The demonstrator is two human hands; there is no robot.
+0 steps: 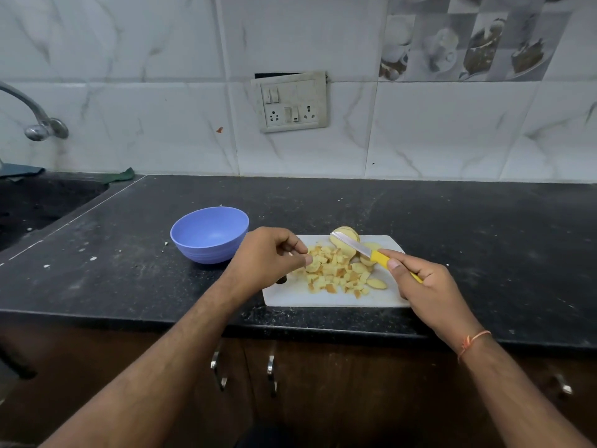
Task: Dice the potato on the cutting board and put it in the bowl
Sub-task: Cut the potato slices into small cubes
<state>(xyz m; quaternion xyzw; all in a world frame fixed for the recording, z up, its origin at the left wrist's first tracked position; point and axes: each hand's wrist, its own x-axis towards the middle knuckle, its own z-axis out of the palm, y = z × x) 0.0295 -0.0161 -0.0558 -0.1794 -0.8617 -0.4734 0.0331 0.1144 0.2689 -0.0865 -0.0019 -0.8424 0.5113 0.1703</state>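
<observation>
Inspector: State your hands.

Operator: Report them.

Inspector: Your right hand (426,282) grips the yellow-handled knife (371,253), blade over the uncut potato piece (347,236) at the white cutting board's (381,299) far edge. Your left hand (268,257) is curled, fingertips touching the diced potato (336,270) heaped mid-board.

Operator: The bowl?

Inspector: The blue bowl (210,234) stands left of the board, nothing in it.

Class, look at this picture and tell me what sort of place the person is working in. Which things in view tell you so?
Most likely a home kitchen. A dark stone counter runs beside a sink with a tap above it, and diced potato lies on a white cutting board next to a blue bowl.
</observation>
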